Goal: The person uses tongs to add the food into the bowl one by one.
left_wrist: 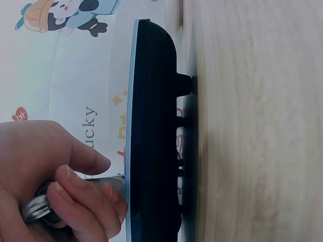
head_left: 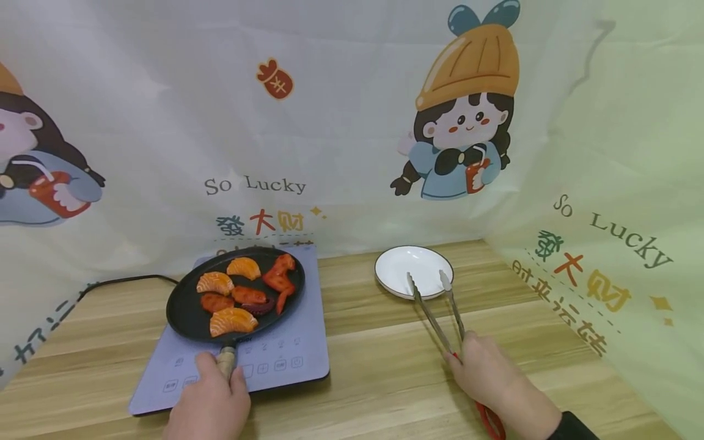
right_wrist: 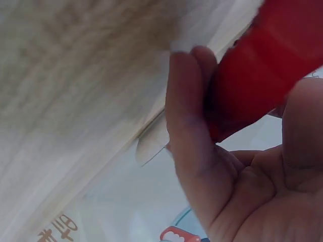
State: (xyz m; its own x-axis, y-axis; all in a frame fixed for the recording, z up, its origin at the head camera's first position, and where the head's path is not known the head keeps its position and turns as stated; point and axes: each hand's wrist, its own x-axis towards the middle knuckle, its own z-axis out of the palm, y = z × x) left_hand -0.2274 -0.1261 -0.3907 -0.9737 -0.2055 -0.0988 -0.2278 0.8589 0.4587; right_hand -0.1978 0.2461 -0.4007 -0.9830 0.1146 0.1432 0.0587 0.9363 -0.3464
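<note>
My left hand (head_left: pixel 209 400) holds the wooden-looking handle (head_left: pixel 226 360) of a black frying pan (head_left: pixel 184 308); in the left wrist view, the fingers (left_wrist: pixel 86 196) curl round that handle. Lying in the pan are orange salmon-like slices (head_left: pixel 233 322), a reddish chicken wing (head_left: pixel 280 278), smaller red pieces (head_left: pixel 249 296) and a dark tentacle-like piece (head_left: pixel 261 306). In my right hand (head_left: pixel 489 373) is a pair of metal tongs (head_left: pixel 431 321) with red handles (right_wrist: pixel 267 60). Their tips are spread apart over a white plate (head_left: pixel 393 266), with nothing between them; contact with it is unclear.
Beneath the pan is a flat induction cooker (head_left: pixel 299 348), raised on short feet, with a black cord (head_left: pixel 132 278) running left. The wooden table (head_left: pixel 374 379) meets a printed cloth backdrop (head_left: pixel 341 122) behind and at both sides.
</note>
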